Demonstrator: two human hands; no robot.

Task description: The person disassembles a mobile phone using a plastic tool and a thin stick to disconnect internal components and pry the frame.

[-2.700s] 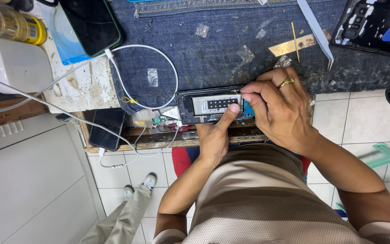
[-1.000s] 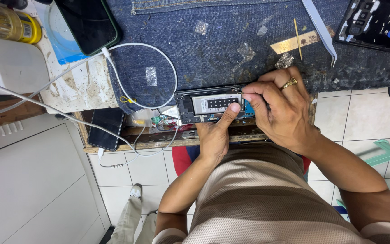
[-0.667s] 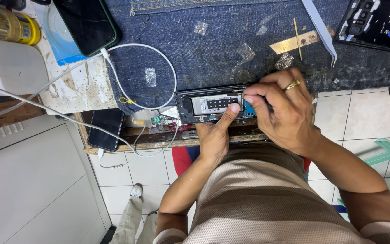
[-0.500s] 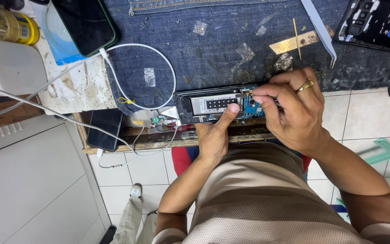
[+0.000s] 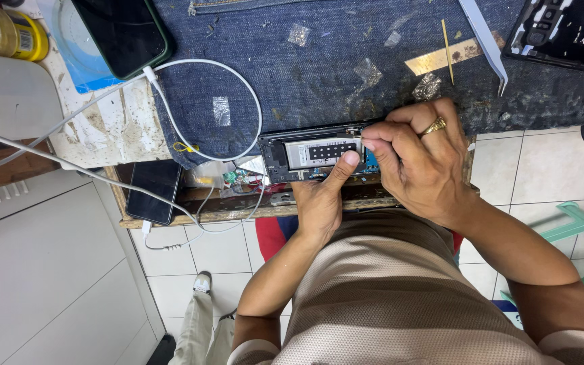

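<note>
While pinned — white-labelled opened phone under thumb.

A worn wooden bench draped in dark denim cloth fills twelve o'clock. White floor tiles spread from three to seven o'clock, with a pale cabinet at eight o'clock.

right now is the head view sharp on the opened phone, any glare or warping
Head view: even, soft light; the opened phone and both hands, left hand and right hand, are in focus; mild shine on the dark phone screen top left; wide-lens bending shows at the edges; shadows are faint.
</note>
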